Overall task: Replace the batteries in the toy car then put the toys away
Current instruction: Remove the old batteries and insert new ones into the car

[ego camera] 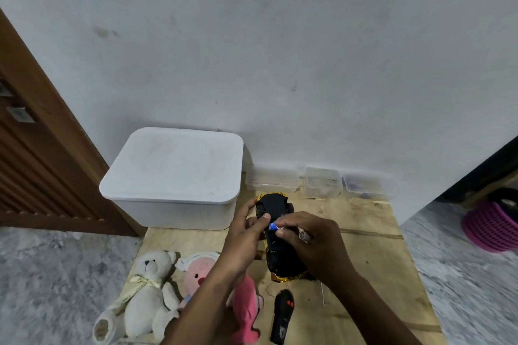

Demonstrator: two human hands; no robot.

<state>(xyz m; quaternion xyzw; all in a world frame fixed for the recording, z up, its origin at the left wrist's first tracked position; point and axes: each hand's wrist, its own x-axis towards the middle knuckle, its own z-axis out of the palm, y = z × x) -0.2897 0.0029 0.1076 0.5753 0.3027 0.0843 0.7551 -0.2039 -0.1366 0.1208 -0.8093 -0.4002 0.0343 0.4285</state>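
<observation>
Over a raw plywood board by a scuffed wall, the left hand is gripping the upturned toy car, its gold shell mostly hidden. The right hand is pinching a blue battery against the black underside.

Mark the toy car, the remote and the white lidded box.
toy car (pixel 273 204): head view, black underside near the far end.
remote (pixel 282 316): head view, middle of its black body.
white lidded box (pixel 176 165): head view, centre of the lid.
</observation>
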